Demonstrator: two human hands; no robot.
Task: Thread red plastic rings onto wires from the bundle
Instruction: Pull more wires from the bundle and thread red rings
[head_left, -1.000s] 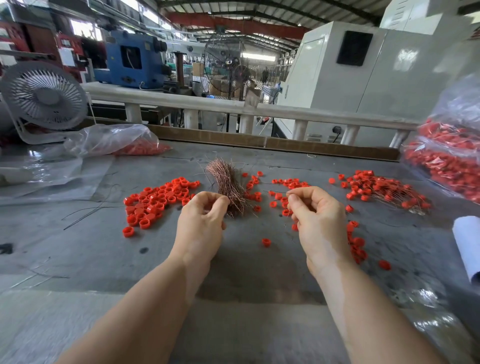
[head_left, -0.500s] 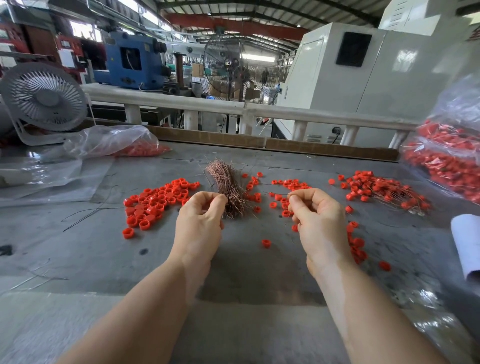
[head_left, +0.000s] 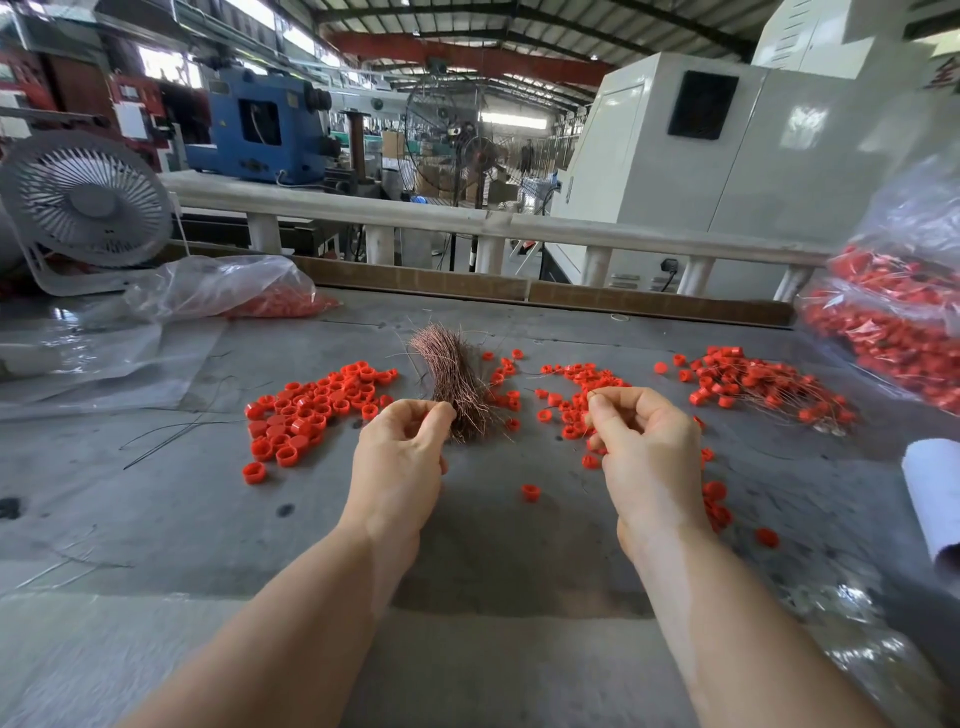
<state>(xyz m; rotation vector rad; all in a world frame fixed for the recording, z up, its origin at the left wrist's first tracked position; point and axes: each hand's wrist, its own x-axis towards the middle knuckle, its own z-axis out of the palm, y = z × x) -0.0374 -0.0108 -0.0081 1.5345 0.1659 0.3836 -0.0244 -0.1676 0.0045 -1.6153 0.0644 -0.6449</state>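
Observation:
A bundle of thin copper-coloured wires lies on the grey table, fanned out toward me. My left hand is pinched thumb to forefinger at the bundle's near end, on a fine wire. My right hand is held up to the right of the bundle. Its thumb and forefinger are closed on a thin wire that is barely visible. Loose red plastic rings are heaped left of the bundle. More scattered rings lie behind my right hand, and a single ring sits between my hands.
A pile of rings threaded on wires lies at the right. A clear bag of red parts stands at the far right, another bag at the back left. A white fan and a white paper roll flank the table.
Almost nothing differs. Both hands stay pinched in the same places, with only slight finger movement near the bundle.

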